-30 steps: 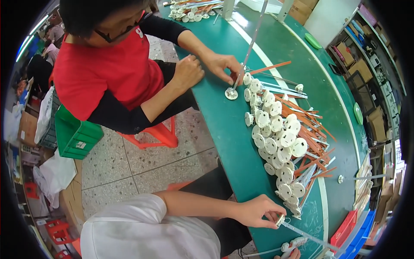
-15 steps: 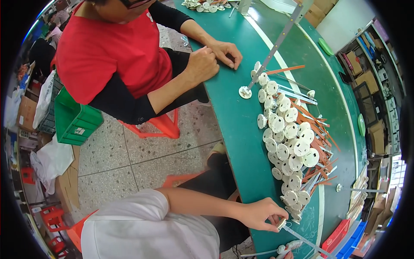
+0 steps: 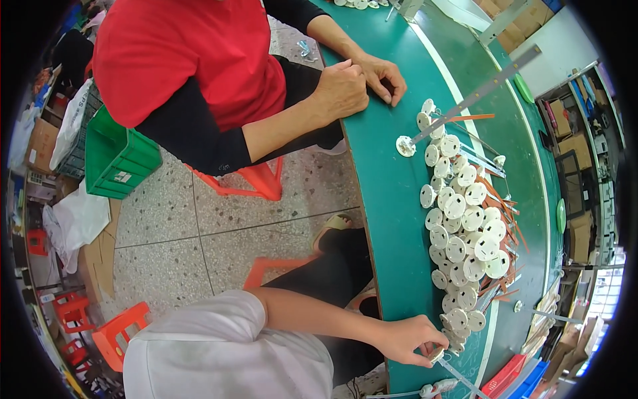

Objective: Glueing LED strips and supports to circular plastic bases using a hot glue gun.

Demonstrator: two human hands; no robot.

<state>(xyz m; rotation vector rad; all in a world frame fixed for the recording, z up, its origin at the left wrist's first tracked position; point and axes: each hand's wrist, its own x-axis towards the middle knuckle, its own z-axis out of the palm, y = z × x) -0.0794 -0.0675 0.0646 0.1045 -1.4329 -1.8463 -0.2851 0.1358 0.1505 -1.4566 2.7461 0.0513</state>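
Note:
My left hand (image 3: 415, 340) reaches in from the lower left, its thumb and fingers pinched on a white round disc (image 3: 436, 354) seen nearly edge-on. A long grey perforated strip (image 3: 463, 376) runs from this disc toward the lower right. My right hand is not in view. Below the left hand, a pale fitting (image 3: 438, 388) lies at the picture's lower edge; its kind is hard to make out. Beside my left hand starts a long pile of white discs (image 3: 455, 249), with orange-brown and silver strips (image 3: 498, 206) on its far side.
A co-worker in a red shirt (image 3: 159, 60) sits farther up, hands together (image 3: 362, 83) at the edge of the green table (image 3: 382, 199). Near them a disc (image 3: 405, 146) stands with its strip upright. Red and blue trays (image 3: 506, 376) sit lower right; a green crate (image 3: 116, 159) is on the floor.
The view has shifted, so the table, pile and co-worker appear farther right. My left hand keeps its pinch on the disc. The fingers by the pale fitting at the lower edge have left the picture.

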